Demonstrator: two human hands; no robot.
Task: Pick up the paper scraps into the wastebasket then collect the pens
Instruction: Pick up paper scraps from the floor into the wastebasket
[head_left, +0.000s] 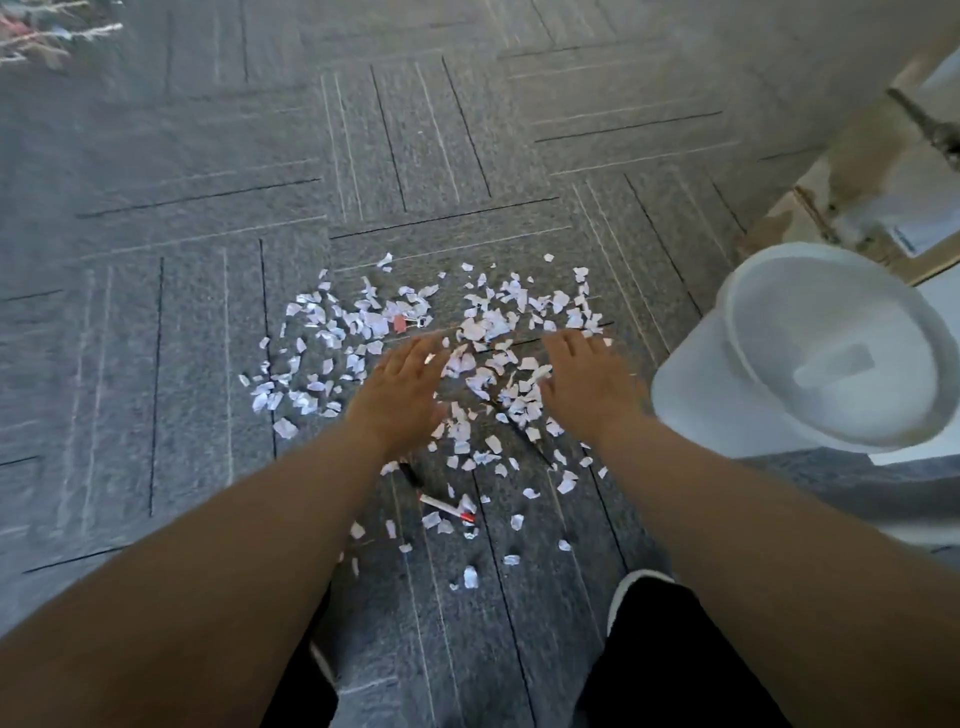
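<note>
Left hand: my left hand (402, 387) is palm down over the middle of the scatter, fingers straight and close together, pointing away from me and a little to the right. It holds nothing.
Left contact: the picture is too blurred to tell whether my fingertips press the scraps or hang just above them.
Right hand: my right hand (587, 384) is also palm down, fingers stretched out flat and slightly spread, pointing away from me. It grips nothing, and I cannot tell if it touches the paper beneath it.
Between the hands: a thick patch of scraps lies in the gap between my two hands.
Paper scraps: the paper scraps (332, 338) are small, white and torn, strewn over the grey carpet (182, 312). They spread from well left of my left hand across to the right one, and thin out back towards my feet.
White pen: a white pen (447, 508) lies flat among the nearer scraps, between my forearms. Its long axis runs from upper left to lower right, red end at the lower right.
Black pen: a black pen (410, 474) lies just beside my left wrist, on much the same slant, just beyond the white one.
Wastebasket: the white wastebasket (691, 395) stands on the carpet to my right, near my right hand, its open mouth towards me.
Pink piece: a small pink piece (400, 323) sits among the far scraps; I cannot tell what it is.
Box: a cardboard box (857, 171) stands behind the wastebasket.
</note>
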